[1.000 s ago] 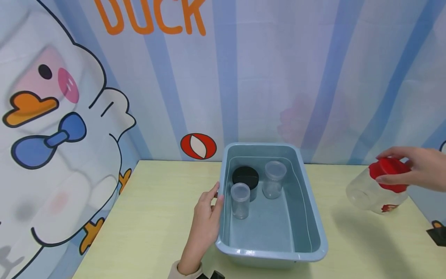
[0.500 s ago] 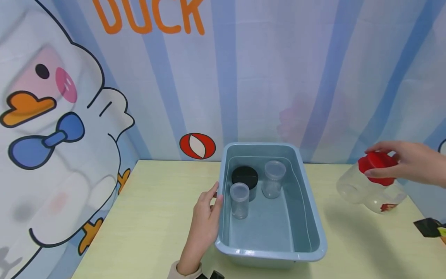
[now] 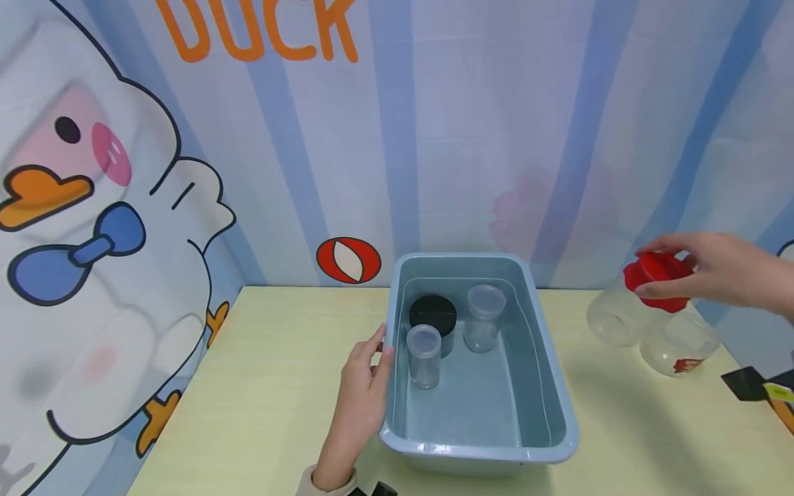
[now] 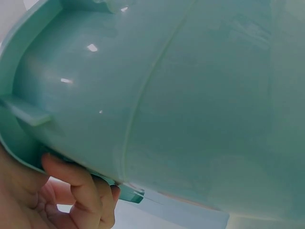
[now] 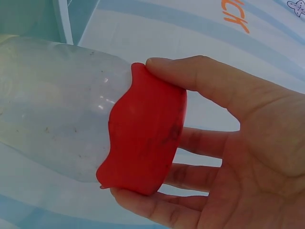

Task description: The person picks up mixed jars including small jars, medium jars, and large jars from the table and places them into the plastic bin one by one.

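A clear plastic jar (image 3: 611, 320) with a red wavy-edged lid (image 5: 143, 129) tilts in the air at the right, its base toward the tub. My right hand (image 3: 713, 269) grips it by the lid, thumb on one side and fingers on the other. Behind and below it, a second clear container (image 3: 673, 348) with a red mark is on the table, its upper part overlapped by the lid. My left hand (image 3: 360, 396) holds the left rim of the blue plastic tub (image 3: 555, 372); the left wrist view shows fingers (image 4: 86, 191) curled under that rim.
Inside the tub stand a black-lidded jar (image 3: 433, 313) and two small clear lidded jars, one in front (image 3: 424, 358) and one at the back right (image 3: 484, 320). The pale wooden table (image 3: 279, 358) ends at a cartoon duck backdrop (image 3: 459, 138).
My right hand has moved left and slightly up with the red-lidded jar, separating it in view from the container behind. The left hand keeps its hold on the tub rim.
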The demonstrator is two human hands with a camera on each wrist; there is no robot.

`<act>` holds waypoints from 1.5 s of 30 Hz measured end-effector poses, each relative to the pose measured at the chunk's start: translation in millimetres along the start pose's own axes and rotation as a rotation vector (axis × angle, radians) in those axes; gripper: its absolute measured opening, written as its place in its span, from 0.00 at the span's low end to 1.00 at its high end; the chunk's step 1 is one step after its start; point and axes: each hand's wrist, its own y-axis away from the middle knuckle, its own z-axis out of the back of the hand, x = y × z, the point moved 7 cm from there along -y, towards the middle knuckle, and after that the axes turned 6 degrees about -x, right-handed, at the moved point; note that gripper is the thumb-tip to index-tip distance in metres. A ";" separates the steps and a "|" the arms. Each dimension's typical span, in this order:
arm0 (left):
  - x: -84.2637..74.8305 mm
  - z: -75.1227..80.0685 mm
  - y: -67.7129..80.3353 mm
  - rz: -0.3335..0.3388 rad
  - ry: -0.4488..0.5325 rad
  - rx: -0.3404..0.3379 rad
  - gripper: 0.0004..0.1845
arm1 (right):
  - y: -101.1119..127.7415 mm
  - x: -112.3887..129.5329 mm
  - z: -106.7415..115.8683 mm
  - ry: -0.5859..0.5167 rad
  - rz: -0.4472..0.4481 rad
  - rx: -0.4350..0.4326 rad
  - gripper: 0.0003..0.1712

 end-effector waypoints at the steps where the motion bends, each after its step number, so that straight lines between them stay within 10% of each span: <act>1: -0.1 0.4 0.2 0.000 -0.001 -0.001 0.26 | -0.9 1.1 1.0 -0.002 0.000 0.000 0.39; 45: -1.7 1.6 1.1 -0.016 0.023 0.002 0.26 | -28.1 79.7 22.7 -0.061 0.112 -0.023 0.37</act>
